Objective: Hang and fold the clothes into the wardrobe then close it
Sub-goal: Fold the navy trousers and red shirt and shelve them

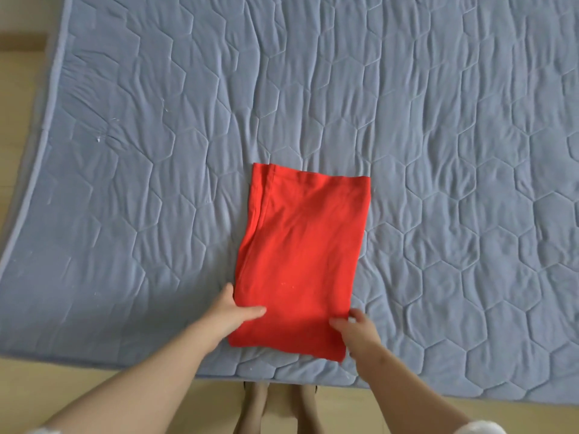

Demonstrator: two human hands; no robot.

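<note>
A red garment (300,255) lies folded into a long rectangle on the blue quilted mattress (438,151), near its front edge. My left hand (233,310) grips the garment's lower left edge, thumb on top of the cloth. At the lower right edge my right hand (357,328) pinches the cloth with its fingertips. The wardrobe is not in view.
The mattress fills most of the view; its left edge curves past a pale wooden floor (18,89). The same floor runs along the front, where my feet (279,408) stand against the mattress edge.
</note>
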